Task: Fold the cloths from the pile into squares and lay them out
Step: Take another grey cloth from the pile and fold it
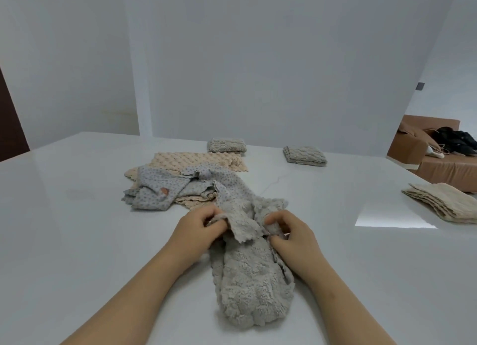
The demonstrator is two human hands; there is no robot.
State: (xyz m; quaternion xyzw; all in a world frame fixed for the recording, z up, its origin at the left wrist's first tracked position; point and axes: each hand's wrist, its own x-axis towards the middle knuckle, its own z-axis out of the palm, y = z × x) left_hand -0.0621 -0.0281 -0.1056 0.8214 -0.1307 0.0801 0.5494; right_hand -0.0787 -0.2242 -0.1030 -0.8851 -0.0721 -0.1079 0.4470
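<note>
Head view: both hands work a fluffy grey cloth (251, 280) that lies bunched in a long heap on the white table (77, 241), running from the fingers back toward the person. The left hand (198, 228) has its fingers curled shut on a fold of the cloth's far left edge; the right hand (289, 232) pinches the far right edge between thumb and fingertips. A ragged flap of the same cloth hangs between the two hands, just beside the left fingertips.

Beyond the fingers, and touching the far end of the held cloth, lies the pile: a blue-dotted grey cloth (165, 187) draped over a beige bobbled cloth (204, 160). Farther off sit two folded grey squares (226, 145) (304, 155), well apart from the hands. To the right of the right hand, well clear, is a stack of beige folded cloths (444, 200).

Risks, as I judge them: the grips look to be on folds, not true corners, so spreading may give a twisted, lopsided sheet and a poor square. Since the held cloth's far end overlaps the dotted one, lifting or pulling toward the body could drag the pile along and tangle it. The thick pile of the fabric may also hide a doubled layer.
</note>
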